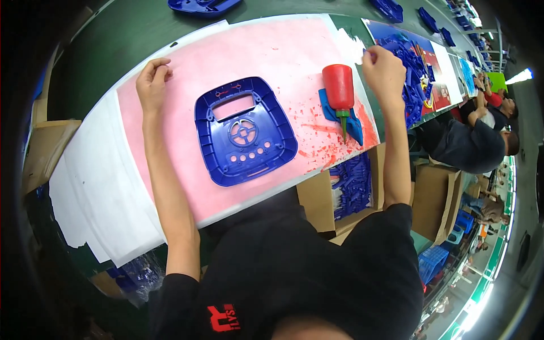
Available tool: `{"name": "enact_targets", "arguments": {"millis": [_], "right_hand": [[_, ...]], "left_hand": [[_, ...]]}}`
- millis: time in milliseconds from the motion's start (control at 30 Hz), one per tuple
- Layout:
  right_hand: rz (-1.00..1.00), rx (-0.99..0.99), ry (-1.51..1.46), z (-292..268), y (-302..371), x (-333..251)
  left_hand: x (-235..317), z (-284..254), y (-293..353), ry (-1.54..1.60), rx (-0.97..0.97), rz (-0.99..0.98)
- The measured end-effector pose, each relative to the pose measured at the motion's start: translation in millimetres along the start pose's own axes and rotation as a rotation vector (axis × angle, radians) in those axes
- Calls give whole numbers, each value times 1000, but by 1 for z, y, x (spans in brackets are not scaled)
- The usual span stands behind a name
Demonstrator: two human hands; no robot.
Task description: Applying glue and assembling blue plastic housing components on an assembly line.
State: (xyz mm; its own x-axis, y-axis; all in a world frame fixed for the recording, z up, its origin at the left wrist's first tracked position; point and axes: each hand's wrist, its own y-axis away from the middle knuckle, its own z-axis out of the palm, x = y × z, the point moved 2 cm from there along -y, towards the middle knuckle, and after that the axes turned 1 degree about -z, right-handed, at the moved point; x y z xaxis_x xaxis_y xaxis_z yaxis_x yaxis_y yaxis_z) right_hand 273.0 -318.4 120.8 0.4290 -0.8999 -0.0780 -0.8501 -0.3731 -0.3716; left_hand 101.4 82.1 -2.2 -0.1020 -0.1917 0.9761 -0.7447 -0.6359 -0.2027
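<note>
A dark blue plastic housing panel [245, 161] lies on the pink-stained sheet between my arms. It has a rectangular window, a round grille and a row of small holes. My left hand [152, 84] hovers left of it, fingers curled in, with nothing visible in them. My right hand [385, 72] is raised at the right, beside a pile of blue plastic parts [412, 76]. Its fingers are bent together, and whatever they may hold is hidden. Between the panel and my right hand, a red squeeze bottle [338, 86] with a green nozzle rests on a blue piece [356, 126].
White paper [96, 187] covers the table's left side, and red flecks mark the sheet near the bottle. A cardboard box [316, 201] of small blue parts [354, 187] stands below the table edge. More blue housings [204, 5] lie beyond. Co-workers [467, 144] sit at the right.
</note>
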Motion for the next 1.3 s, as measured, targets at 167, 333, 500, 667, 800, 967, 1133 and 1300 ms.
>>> {"name": "enact_targets", "arguments": {"millis": [167,333,500,667,800,967,1133,1300], "right_hand": [[181,-258,280,78,-25,84],[97,-251,133,81,-31,104],[263,-494,-805,44,-39,21],[38,-637,-1213,-4,-6,-88],[-383,-388,-967,22,33,-163],[-749,-106,-605,45,62,-193],[-787,-112,-576,53,67,-194],[-794,-169,-636,55,67,-195]], "left_hand": [[-10,-7,0,-80,-2,52],[-4,2,-2,-134,9,113],[-5,-1,4,-117,37,60],[3,9,0,-159,25,64],[4,-2,6,-166,61,85],[5,-1,7,-191,38,77],[6,0,7,-177,17,62],[4,-3,8,-204,32,68]]}}
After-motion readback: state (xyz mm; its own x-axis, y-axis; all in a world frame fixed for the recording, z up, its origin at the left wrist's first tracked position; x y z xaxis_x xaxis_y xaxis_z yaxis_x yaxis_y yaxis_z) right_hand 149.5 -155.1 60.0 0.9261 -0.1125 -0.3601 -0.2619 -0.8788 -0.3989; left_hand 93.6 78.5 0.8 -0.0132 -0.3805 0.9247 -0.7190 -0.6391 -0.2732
